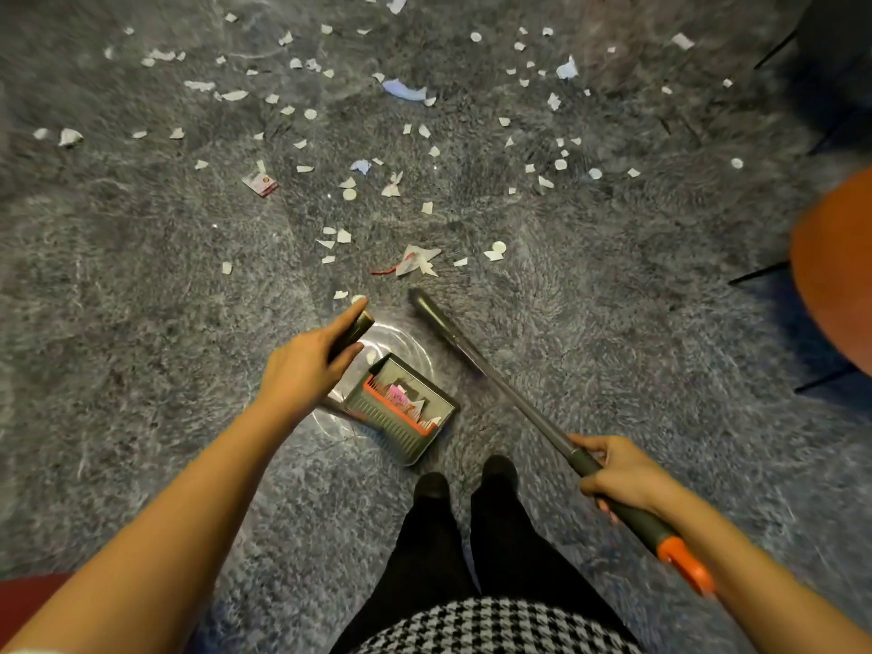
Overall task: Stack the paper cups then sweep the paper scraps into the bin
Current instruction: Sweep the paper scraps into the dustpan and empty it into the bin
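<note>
My left hand (309, 365) grips the dark top of the dustpan's handle (354, 330). Below it the grey dustpan (406, 408) with an orange comb edge holds a few paper scraps, one of them pink. My right hand (618, 474) grips the broom's handle (509, 394), a grey pole with a dark grip and an orange end; its far end (417, 297) points toward the scraps. Several white paper scraps (417, 262) lie scattered over the grey floor ahead, up to the far edge of the view. No paper cups are in view.
My two feet in black shoes (467, 479) stand just behind the dustpan. An orange rounded seat (835, 271) on dark legs is at the right edge. A dark red object (28, 601) shows at the lower left corner.
</note>
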`<state>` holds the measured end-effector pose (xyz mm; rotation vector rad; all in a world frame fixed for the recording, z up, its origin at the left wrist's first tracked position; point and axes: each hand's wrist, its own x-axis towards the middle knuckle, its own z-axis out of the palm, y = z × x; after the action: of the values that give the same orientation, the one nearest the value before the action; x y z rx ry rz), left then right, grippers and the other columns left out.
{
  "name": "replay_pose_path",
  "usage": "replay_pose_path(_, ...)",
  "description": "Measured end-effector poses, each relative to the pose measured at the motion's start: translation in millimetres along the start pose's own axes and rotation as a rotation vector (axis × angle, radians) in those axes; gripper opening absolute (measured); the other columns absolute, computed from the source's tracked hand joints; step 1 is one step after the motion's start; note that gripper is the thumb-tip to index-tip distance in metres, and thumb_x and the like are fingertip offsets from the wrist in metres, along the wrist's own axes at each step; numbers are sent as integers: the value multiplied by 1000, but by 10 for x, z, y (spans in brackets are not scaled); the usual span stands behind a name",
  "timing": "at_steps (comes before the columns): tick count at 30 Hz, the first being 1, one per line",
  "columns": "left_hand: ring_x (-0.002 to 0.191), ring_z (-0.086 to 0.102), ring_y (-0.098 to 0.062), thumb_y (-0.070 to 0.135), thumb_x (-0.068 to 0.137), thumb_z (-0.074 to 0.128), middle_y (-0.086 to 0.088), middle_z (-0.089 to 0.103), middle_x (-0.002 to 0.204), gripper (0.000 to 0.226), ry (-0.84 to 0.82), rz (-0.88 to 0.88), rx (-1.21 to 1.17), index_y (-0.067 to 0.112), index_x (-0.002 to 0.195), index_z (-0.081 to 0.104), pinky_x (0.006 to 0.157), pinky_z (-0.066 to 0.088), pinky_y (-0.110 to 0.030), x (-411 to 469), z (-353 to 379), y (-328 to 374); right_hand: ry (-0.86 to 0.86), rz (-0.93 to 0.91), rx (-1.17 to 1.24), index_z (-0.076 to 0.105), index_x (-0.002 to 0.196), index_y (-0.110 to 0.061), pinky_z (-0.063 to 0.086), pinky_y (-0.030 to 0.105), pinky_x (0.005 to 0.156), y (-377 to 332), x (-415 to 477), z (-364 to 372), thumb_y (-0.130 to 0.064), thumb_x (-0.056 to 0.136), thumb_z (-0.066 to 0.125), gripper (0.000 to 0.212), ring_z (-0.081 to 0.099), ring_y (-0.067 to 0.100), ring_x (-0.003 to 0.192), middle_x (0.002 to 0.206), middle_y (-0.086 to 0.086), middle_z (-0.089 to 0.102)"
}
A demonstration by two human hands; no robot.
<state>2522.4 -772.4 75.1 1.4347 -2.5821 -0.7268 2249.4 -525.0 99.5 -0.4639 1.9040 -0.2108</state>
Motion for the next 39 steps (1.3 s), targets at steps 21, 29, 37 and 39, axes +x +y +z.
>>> replay_pose_path(21, 82, 65, -28, 35, 91, 61, -7, 70, 105, 52, 156, -282, -152, 46, 138, 41, 61, 46, -37, 1172, -1095, -1089, 207, -9, 69, 55, 116, 7, 38, 18, 31, -2021, 1482, -633, 12, 75, 58, 42, 47, 21, 34, 58, 14, 54)
replay_pose_path(29, 54, 60, -27, 30, 93, 59, -8, 70, 90, 51, 4, -279, -211, 41, 140, 42, 56, 50, -43, 2005, -1406, -1593, 295, 49, -26, 64, 77, -1, 49, 34, 62, -2795, 1947, -732, 3, 75, 62, 5, 57, 31, 63, 70, 19, 63)
replay_pose_path(37, 91, 66, -26, 31, 92, 60, 0, 60, 130, 53, -125, -107, -166, 43, 140, 39, 68, 52, -37, 2653, -1741, -2291, 344, 89, 35, 59, 71, 0, 43, 19, 49, -3404, 2059, -233, 6, 76, 62, 8, 54, 27, 58, 65, 16, 59)
replay_pose_path(39, 102, 65, -23, 30, 92, 60, 3, 59, 131, 54, -153, -49, -146, 41, 140, 40, 73, 50, -33, 2730, -1822, -2455, 358, 102, 93, 59, 73, 1, 31, 12, 28, -3564, 2031, 10, 9, 75, 62, 8, 48, 23, 47, 55, 10, 54)
